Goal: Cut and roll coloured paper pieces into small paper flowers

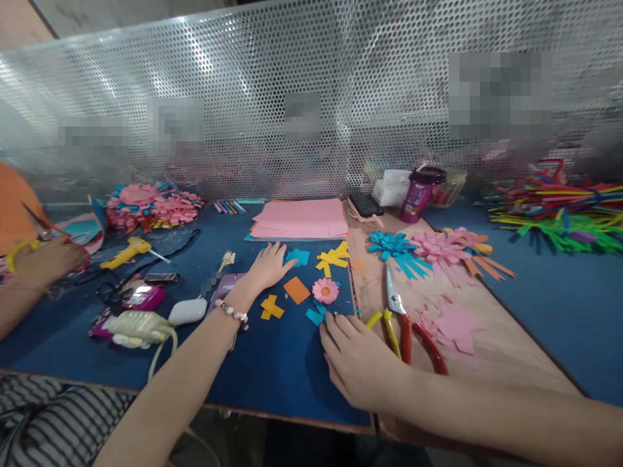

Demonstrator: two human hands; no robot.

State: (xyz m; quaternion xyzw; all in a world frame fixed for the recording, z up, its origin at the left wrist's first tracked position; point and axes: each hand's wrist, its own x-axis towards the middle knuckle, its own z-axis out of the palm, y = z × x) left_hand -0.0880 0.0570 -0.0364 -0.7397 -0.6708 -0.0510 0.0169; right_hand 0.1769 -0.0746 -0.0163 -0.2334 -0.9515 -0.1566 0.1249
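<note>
Head camera, looking down at a blue counter backed by a perforated metal screen.

The person's left hand lies palm down on the counter with the fingers spread. Its grip is released and it holds nothing. The fingertips are just beside a teal square of paper. A beaded bracelet circles the wrist, which crosses over a phone.

The right hand also rests palm down, nearer the front edge of the counter. Its grip is released too, with the fingers stretched forward and the tips touching a teal scrap. A pink paper flower with an orange centre lies just beyond that scrap. An orange square and a yellow cross piece lie between the two hands. Yellow strips lie farther back, in front of a stack of pink paper.

Just right of the right hand, cutters with red and yellow handles lie on a brown board. A teal paper flower and a larger pink flower lie on the board farther back, with a purple cup behind them. A tangle of coloured sticks lies at the far right.

On the left sit a yellow glue gun, a white mouse and a heap of pink flowers. Another person's hand is at the far left edge, well apart from the person's own hands.
</note>
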